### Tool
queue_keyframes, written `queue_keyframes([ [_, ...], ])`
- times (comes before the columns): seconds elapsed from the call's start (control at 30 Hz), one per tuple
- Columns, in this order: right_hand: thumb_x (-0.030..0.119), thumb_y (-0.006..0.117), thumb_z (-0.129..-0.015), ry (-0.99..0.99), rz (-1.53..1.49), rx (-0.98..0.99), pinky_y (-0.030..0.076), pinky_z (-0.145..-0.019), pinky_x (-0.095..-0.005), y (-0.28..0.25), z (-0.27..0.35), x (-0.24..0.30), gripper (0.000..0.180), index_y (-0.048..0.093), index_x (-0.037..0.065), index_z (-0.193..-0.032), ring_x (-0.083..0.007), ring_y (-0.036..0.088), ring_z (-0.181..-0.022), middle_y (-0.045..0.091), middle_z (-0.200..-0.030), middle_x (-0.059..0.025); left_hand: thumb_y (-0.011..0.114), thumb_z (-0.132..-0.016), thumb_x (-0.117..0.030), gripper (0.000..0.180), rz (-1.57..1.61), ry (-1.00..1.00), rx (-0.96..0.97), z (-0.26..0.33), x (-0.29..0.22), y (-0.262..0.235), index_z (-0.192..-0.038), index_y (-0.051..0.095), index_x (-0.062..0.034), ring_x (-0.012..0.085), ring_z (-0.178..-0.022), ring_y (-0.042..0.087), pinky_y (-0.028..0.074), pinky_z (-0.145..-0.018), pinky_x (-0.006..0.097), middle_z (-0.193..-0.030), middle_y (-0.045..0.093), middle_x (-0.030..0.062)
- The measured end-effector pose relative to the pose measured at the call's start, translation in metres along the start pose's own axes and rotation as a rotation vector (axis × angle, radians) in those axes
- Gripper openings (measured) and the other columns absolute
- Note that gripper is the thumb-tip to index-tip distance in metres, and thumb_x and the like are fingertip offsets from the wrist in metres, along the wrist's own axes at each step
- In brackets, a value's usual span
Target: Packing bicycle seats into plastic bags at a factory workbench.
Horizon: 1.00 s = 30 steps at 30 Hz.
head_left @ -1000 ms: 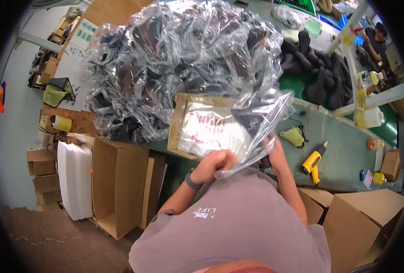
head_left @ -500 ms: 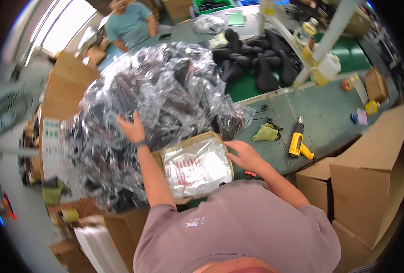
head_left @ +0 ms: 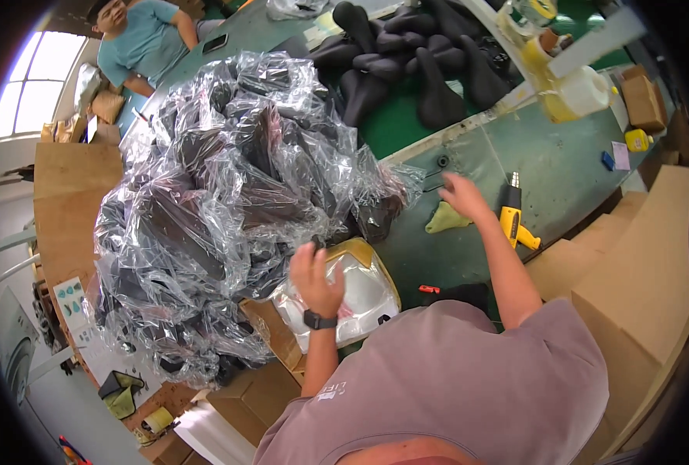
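At the upper left of the frame another person in a teal shirt [head_left: 155, 43] leans over the far end of the green work surface [head_left: 561, 167]. Below that, filling the left and centre, lies a big heap of dark saddle-shaped pieces wrapped in crinkled clear plastic bags [head_left: 220, 201]; it spreads from the top centre down to the lower left, where brown cardboard boxes [head_left: 255, 395] stand under its edge.

The left hand [head_left: 315, 279], with a black watch on the wrist, is raised just right of the heap's lower edge, its fingers [head_left: 306, 260] apart and loosely curled, holding nothing. It hovers over an open cardboard box lined with a white plastic bag [head_left: 360, 298], which sits low in the centre of the frame, against the heap and just in front of the person's mauve shirt.

Further right, the right hand [head_left: 462, 198] hangs above the surface with its fingers [head_left: 451, 184] spread and blurred, holding nothing. Just below and to its left lies a crumpled yellow-green cloth [head_left: 447, 219]; just to its right lies a yellow and black heat gun [head_left: 513, 221]. Near the top centre a group of bare black saddle shapes [head_left: 430, 58] rests on the surface. Along the right side of the frame stand large brown cartons [head_left: 639, 263].
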State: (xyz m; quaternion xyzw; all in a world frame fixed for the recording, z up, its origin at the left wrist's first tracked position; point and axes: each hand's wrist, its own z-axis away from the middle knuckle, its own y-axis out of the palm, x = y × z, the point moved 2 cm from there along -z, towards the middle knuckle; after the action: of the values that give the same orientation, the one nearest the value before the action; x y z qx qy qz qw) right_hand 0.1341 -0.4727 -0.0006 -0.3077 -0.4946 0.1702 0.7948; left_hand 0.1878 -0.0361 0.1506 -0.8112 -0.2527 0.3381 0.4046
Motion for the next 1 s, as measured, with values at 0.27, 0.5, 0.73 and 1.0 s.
queue_keyframes([
  [0.27,0.061,0.083,-0.091,0.285,-0.331,-0.203,0.054,-0.114,-0.0501,0.121,-0.279,0.113,0.13,0.013,-0.012,-0.173,-0.0539,0.068,-0.131,0.065,-0.145,-0.0415,0.049,-0.107,-0.031,0.054,-0.097,-0.118,0.241,0.007,0.002,0.103,-0.151,0.066,-0.0047,0.0368,-0.152,0.055,0.032,-0.13,0.057,-0.162,0.063,0.0141],
  [0.5,0.033,0.088,-0.08,0.418,-0.441,-0.077,0.061,-0.105,-0.0494,0.144,-0.289,0.137,0.152,-0.03,0.004,-0.171,-0.0505,0.075,-0.12,0.073,-0.128,-0.0404,0.05,-0.104,-0.03,0.044,-0.095,-0.106,0.148,0.015,0.005,0.108,-0.132,0.078,-0.0103,0.0265,-0.136,0.067,0.039,-0.123,0.05,-0.144,0.077,0.0047],
  [0.73,0.02,0.082,-0.082,0.263,0.147,-0.046,0.06,-0.099,-0.0592,0.062,-0.173,0.066,0.113,0.021,0.012,-0.177,-0.0502,0.074,-0.118,0.076,-0.129,-0.0316,0.052,-0.103,-0.029,0.039,-0.056,-0.092,0.078,0.014,0.003,0.1,-0.124,0.079,-0.0105,0.026,-0.131,0.068,0.038,-0.121,0.049,-0.135,0.079,0.0046],
  [1.0,0.02,0.086,-0.084,-0.064,0.117,-0.374,0.058,-0.1,-0.0568,-0.021,0.02,0.123,0.093,0.046,0.013,-0.166,-0.0487,0.072,-0.119,0.074,-0.137,-0.0247,0.064,-0.103,-0.022,0.027,-0.012,-0.105,0.104,0.022,-0.004,0.08,-0.123,0.076,-0.0088,0.0278,-0.123,0.07,0.045,-0.115,0.049,-0.126,0.079,0.0088],
])
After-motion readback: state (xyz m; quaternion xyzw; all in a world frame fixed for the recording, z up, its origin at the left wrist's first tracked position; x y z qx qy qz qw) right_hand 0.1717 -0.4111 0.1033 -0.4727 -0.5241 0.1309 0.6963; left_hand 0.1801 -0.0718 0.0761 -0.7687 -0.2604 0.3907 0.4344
